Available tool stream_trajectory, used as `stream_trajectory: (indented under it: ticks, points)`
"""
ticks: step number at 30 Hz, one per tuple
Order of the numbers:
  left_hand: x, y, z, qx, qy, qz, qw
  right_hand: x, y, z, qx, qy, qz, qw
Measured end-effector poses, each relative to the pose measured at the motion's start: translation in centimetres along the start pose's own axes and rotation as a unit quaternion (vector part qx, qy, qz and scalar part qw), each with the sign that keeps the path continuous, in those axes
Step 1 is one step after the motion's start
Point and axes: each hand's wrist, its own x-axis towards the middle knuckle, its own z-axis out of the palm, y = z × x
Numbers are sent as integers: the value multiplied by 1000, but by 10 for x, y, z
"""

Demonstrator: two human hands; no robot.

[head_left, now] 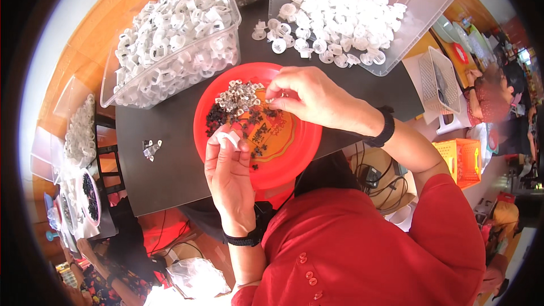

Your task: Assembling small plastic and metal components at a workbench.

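Over the lower left of a red round tray (306, 153), my left hand (229, 164) pinches a small white plastic part (228, 138) between thumb and fingers. My right hand (303, 93) hovers above the tray's upper right, fingertips pinched together beside the metal pieces; what they hold, if anything, is too small to make out. In the tray lies a heap of small silvery metal pieces (238, 97). Small black parts (216, 118) are piled at its left edge, and more are scattered across the tray's yellow-patterned bottom.
A clear bin (170, 82) full of white plastic parts stands at the back left. Beside it, a tipped clear bin (422, 8) spills similar white parts (340, 22) onto the dark table (164, 175). A few metal pieces (151, 149) lie at left. Other people sit on both sides.
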Motion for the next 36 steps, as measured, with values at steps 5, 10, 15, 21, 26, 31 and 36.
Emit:
stream_trajectory:
  ticks: [5, 10, 15, 21, 26, 31, 36]
  points:
    - [1, -2, -2, -12, 47, 9, 999, -3, 6, 4, -106, -43, 31, 993]
    - [-1, 2, 2, 3, 52, -8, 999, 5, 25, 5, -175, 15, -35, 984]
    - [0, 0, -1, 7, 31, -10, 999, 12, 25, 17, -186, -13, -38, 982]
    - [0, -2, 12, 35, 23, -1, 999, 16, 33, 21, -206, -54, -23, 977]
    - [-3, -5, 16, 121, 47, 32, 991, 15, 22, 19, -165, -11, -44, 985]
    - [1, -6, 20, 165, 39, 11, 985, 6, -4, 5, 98, 19, -24, 995]
    - [1, -11, 28, 126, -7, -55, 990, -7, -11, 7, 141, 51, -64, 987]
